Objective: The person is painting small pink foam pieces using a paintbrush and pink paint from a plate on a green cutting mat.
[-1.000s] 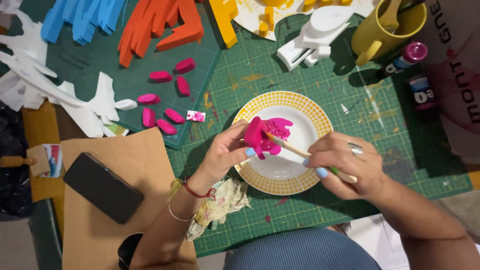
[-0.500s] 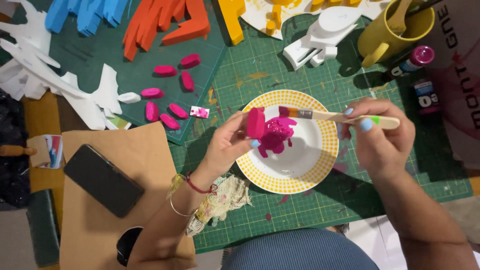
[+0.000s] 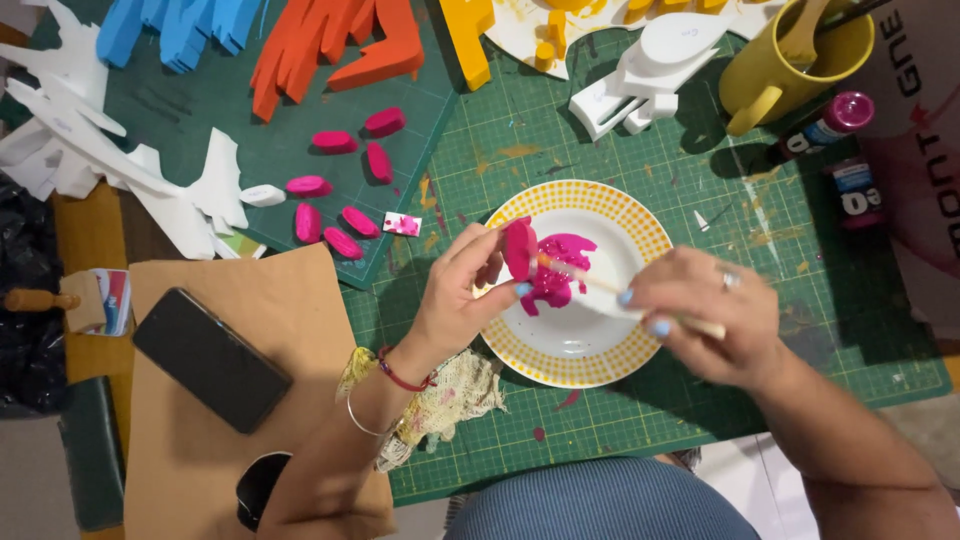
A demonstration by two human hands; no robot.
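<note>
Nearest, at six o'clock, a blue-striped lap [image 3: 590, 505] fills the bottom edge. Just above it, at seven o'clock, a paint-stained rag [image 3: 445, 400] lies under the left wrist, on the green cutting mat [image 3: 800, 330] that covers the table. Brown paper [image 3: 270, 330] sits at eight o'clock with a black phone [image 3: 212, 359] on it.

At the centre, the left hand [image 3: 455, 305] is closed in a pinch: thumb and fingertips clamp a small oval piece [image 3: 519, 248], coated in pink, held on edge over the left rim of the plate [image 3: 600, 365]. The right hand [image 3: 705, 320], at three o'clock, is curled shut around a wooden-handled brush [image 3: 585, 280], its tip touching the piece. The plate is white with a yellow dotted rim and holds a smear of pink paint [image 3: 562, 272].

Farther out, at ten o'clock, more pink ovals [image 3: 345, 195] and one white oval [image 3: 263, 195] lie on a darker mat [image 3: 230, 110], beside white foam cut-outs [image 3: 110, 150]. At one o'clock stand a white foam figure [image 3: 650, 70], a yellow mug [image 3: 790, 65] with tools in it, and a pink-capped paint bottle [image 3: 835, 120]. At twelve o'clock lie orange [image 3: 330, 45], blue [image 3: 180, 30] and yellow [image 3: 465, 35] foam shapes.
</note>
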